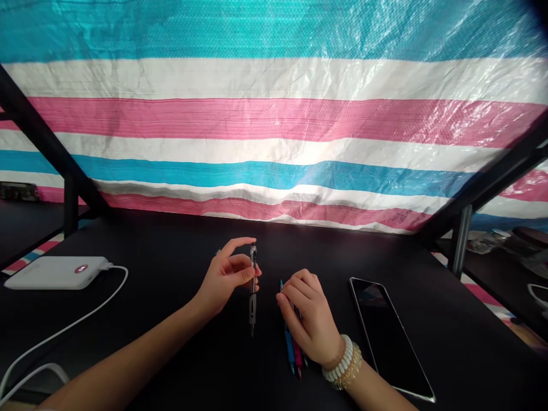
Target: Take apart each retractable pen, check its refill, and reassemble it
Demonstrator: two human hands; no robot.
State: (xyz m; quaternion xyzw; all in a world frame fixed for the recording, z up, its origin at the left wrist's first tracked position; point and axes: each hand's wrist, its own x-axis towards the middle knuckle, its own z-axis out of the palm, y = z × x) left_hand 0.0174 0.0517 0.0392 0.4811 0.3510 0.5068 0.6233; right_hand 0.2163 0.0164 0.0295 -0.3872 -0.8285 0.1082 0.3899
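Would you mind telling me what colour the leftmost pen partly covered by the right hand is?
The leftmost pen is blue, best seen in the head view.

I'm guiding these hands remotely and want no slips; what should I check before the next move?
1. Left hand has the upright pen in its fingers: ok.
2. Upright pen's writing point is out: cannot tell, too small.
3. Pens under the right hand, including the blue pen and pink pen, fully visible: not ok, partly covered.
4. Phone apart from the pens: ok.
5. White cable away from both hands: ok.
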